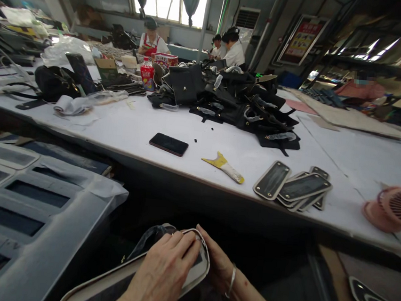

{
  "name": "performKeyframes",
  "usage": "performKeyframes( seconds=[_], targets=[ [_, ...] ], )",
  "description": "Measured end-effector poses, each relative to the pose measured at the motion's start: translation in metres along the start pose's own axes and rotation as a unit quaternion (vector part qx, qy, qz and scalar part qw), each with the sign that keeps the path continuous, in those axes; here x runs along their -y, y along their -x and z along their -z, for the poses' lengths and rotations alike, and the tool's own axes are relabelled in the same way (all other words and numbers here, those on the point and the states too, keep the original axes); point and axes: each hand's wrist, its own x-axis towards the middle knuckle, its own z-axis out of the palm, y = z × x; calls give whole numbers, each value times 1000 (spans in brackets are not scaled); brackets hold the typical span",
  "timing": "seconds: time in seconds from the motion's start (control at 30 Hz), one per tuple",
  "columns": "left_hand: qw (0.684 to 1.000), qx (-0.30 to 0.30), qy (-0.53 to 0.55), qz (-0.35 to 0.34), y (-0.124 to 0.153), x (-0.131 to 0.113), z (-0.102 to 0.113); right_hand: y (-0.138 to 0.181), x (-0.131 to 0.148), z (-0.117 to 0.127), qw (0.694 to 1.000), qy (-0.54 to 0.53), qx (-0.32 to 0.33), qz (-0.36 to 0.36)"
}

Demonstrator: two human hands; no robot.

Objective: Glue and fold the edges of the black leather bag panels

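Low in front of me, below the table edge, I hold a bag piece (117,277) with a cream rim, rounded corner and dark middle. My left hand (166,265) lies over it with bent fingers closed on the rim near the corner. My right hand (215,258), with a silver bangle at the wrist, grips the same corner from the right; its fingertips are partly hidden behind the rim. Clear plastic film (151,238) sticks up behind the piece. Much of the piece's lower part is covered by my left forearm and cut off by the frame.
On the white table (124,133) lie a phone (169,144), a yellow-and-white tool (224,166), dark oval-cornered panels (305,187) and piled black bags (227,96). A pink fan (395,207) stands right. Left is a plastic-covered stack (85,201). Several people sit beyond.
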Motion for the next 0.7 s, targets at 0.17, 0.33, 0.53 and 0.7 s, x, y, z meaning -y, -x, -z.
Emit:
performKeyframes(
  seconds=[0.17, 0.33, 0.53, 0.7],
  targets=[
    [1000, 3, 5, 5, -1, -2, 3, 5, 1, -1, 999, 12, -9, 30],
    [1000, 2, 14, 4, -1, 0, 1, 16, 6, -8, 998, 13, -30, 56],
    [999, -1, 48, 16, 2, 1, 8, 27, 13, -21, 998, -2, -32, 62],
    [996, 18, 90, 6, 4, 5, 24, 30, 11, -15, 997, 11, -6, 73]
  ],
)
